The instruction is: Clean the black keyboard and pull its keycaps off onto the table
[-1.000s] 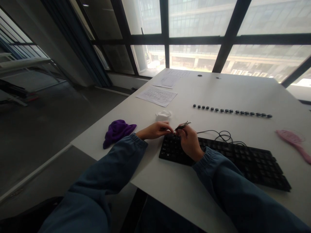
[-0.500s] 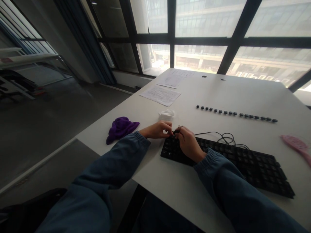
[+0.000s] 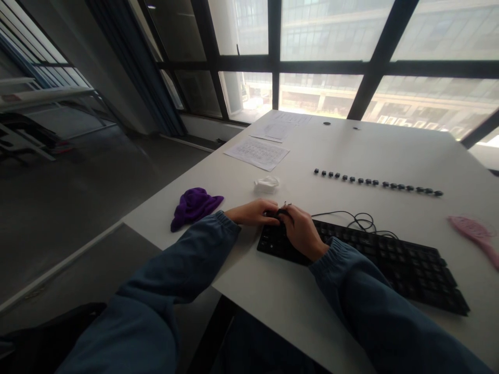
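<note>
A black keyboard (image 3: 382,254) lies slantwise near the front of the white table, with both hands at its far left corner. My left hand (image 3: 255,212) rests over that corner, thumb on the near side and fingers beyond, gripping the keyboard there. Bent fingers of my right hand (image 3: 302,231) close around a small dark tool (image 3: 284,212), whose thin wire ends stick up above the knuckles. Most of this tool is hidden, so its exact kind is unclear. Beyond the keyboard, several black keycaps (image 3: 368,181) stand in a long row.
A purple cloth (image 3: 196,206) lies left of my hands. Crumpled white tissue (image 3: 267,184) sits just beyond them. Printed sheets (image 3: 257,152) lie farther back. The keyboard's coiled cable (image 3: 362,221) runs behind it. At the right is a pink hairbrush (image 3: 473,228). Windows border the table's far side.
My left hand's thumb and fingers have gone from a pinch by the right fingertips to a flatter hold over the keyboard corner. The right hand has hardly moved.
</note>
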The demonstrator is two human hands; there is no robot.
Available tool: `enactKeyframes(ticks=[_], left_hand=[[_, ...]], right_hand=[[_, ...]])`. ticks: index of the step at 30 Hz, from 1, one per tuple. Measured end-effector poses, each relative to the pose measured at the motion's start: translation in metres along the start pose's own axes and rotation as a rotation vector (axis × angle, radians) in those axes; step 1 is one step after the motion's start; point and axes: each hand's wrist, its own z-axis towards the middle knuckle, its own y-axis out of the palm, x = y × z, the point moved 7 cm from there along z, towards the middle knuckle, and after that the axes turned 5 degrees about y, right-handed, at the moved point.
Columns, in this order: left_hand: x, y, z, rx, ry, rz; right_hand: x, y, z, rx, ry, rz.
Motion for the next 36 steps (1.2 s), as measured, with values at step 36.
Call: enactKeyframes(ticks=[36], left_hand=[[0.004,-0.004,-0.004,0.396,-0.006,0.143]], right_hand=[[0.018,-0.022,0.001,0.362,0.166,0.167]])
